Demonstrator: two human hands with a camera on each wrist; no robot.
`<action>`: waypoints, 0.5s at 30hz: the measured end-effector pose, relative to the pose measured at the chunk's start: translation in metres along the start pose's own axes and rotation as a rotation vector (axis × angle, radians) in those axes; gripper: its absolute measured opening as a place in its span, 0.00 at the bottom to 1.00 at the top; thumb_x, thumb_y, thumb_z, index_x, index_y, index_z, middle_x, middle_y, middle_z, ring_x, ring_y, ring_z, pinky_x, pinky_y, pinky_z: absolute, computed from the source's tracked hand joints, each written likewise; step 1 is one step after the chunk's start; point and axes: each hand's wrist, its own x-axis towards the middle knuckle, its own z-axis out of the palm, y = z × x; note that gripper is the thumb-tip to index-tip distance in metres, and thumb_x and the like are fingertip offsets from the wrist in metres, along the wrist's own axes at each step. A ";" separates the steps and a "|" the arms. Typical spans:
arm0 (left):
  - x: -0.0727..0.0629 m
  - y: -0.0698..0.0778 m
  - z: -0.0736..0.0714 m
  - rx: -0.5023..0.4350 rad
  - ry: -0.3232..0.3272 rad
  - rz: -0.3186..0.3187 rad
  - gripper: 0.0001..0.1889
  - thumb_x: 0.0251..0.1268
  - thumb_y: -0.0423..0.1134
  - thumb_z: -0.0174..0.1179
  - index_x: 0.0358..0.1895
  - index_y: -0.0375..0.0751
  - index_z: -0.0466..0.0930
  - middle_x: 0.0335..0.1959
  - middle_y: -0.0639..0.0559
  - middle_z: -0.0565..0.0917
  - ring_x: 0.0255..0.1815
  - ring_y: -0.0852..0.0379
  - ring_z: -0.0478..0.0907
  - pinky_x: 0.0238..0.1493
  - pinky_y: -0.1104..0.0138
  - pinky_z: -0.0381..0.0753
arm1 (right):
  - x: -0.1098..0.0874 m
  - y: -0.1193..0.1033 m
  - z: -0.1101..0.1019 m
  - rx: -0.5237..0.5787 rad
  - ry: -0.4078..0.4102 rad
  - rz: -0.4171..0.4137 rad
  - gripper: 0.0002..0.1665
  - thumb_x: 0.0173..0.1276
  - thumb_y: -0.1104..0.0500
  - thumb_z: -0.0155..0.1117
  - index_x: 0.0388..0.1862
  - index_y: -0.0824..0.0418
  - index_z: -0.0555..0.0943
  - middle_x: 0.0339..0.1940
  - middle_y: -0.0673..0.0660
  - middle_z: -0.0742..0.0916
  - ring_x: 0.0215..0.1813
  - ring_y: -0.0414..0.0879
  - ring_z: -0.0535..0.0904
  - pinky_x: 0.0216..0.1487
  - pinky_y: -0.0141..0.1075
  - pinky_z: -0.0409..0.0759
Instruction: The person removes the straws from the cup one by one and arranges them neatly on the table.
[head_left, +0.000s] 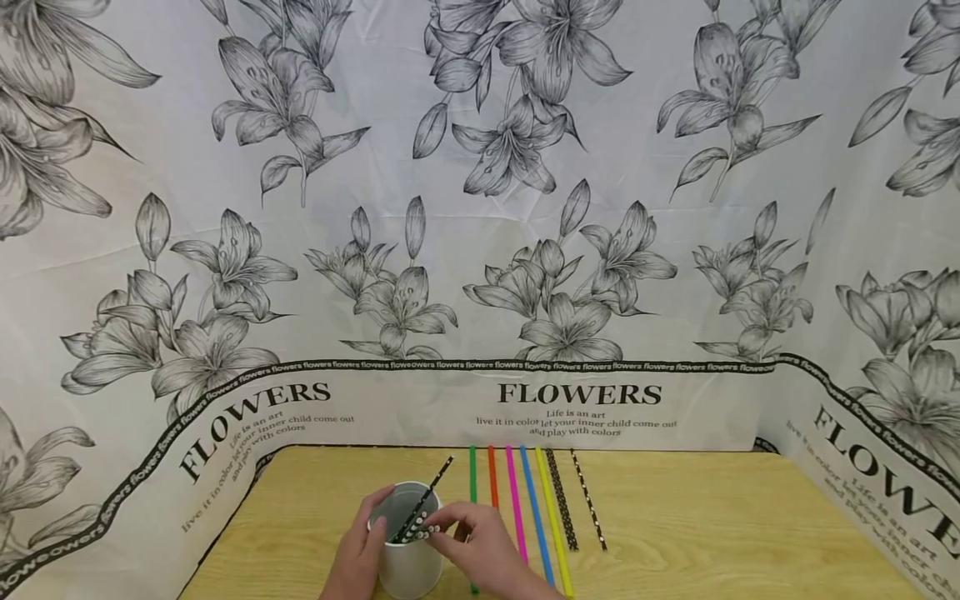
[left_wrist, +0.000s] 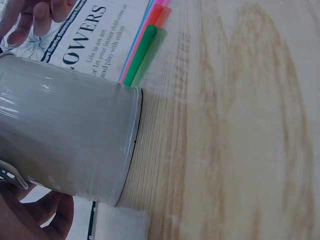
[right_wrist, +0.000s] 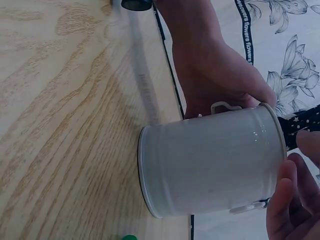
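Observation:
A white metal pail (head_left: 408,575) stands upright on the table near its front edge. My left hand (head_left: 358,550) holds it at the left, thumb near the rim; the right wrist view also shows this hand (right_wrist: 220,75) beside the pail's small side loop (right_wrist: 225,106). With my right hand (head_left: 480,542) I pinch several black straws with a white pattern (head_left: 416,527) at the pail's mouth, their open ends facing the fingers. One black patterned straw (head_left: 441,473) leans out past the far rim. The straws' lower parts are hidden inside the pail.
Right of the pail lies a row of straws: green (head_left: 472,475), red (head_left: 492,479), pink (head_left: 517,517), blue (head_left: 536,517), yellow (head_left: 555,525), then black patterned ones (head_left: 561,500) and a separate black straw (head_left: 588,500). Flower-printed cloth (head_left: 585,400) borders the wooden table (head_left: 712,533).

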 end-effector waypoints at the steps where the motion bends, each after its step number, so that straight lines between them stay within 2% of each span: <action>1: -0.001 0.000 0.001 0.003 0.003 0.003 0.20 0.78 0.37 0.41 0.68 0.50 0.67 0.60 0.47 0.77 0.59 0.46 0.73 0.58 0.48 0.71 | -0.001 0.000 -0.001 -0.008 0.007 -0.019 0.06 0.65 0.62 0.67 0.41 0.58 0.87 0.35 0.44 0.86 0.26 0.35 0.75 0.27 0.29 0.76; 5: -0.001 0.000 0.003 0.002 -0.005 0.010 0.20 0.78 0.37 0.40 0.68 0.49 0.66 0.60 0.45 0.77 0.59 0.45 0.74 0.57 0.47 0.71 | -0.007 -0.011 -0.007 0.002 0.029 -0.053 0.07 0.66 0.58 0.66 0.42 0.57 0.85 0.40 0.52 0.86 0.29 0.38 0.79 0.28 0.32 0.78; 11: -0.001 -0.002 0.002 -0.004 -0.007 -0.003 0.20 0.78 0.37 0.40 0.68 0.50 0.65 0.61 0.44 0.76 0.59 0.44 0.73 0.57 0.45 0.70 | -0.019 -0.040 -0.029 0.112 0.011 -0.033 0.11 0.69 0.59 0.63 0.46 0.64 0.83 0.42 0.61 0.86 0.40 0.43 0.83 0.27 0.36 0.81; 15: -0.002 -0.003 0.003 0.001 0.018 0.028 0.20 0.77 0.35 0.41 0.68 0.50 0.66 0.61 0.47 0.76 0.59 0.47 0.74 0.57 0.48 0.71 | -0.029 -0.059 -0.050 0.131 0.021 -0.113 0.10 0.70 0.62 0.61 0.47 0.65 0.82 0.43 0.63 0.86 0.39 0.41 0.82 0.28 0.40 0.83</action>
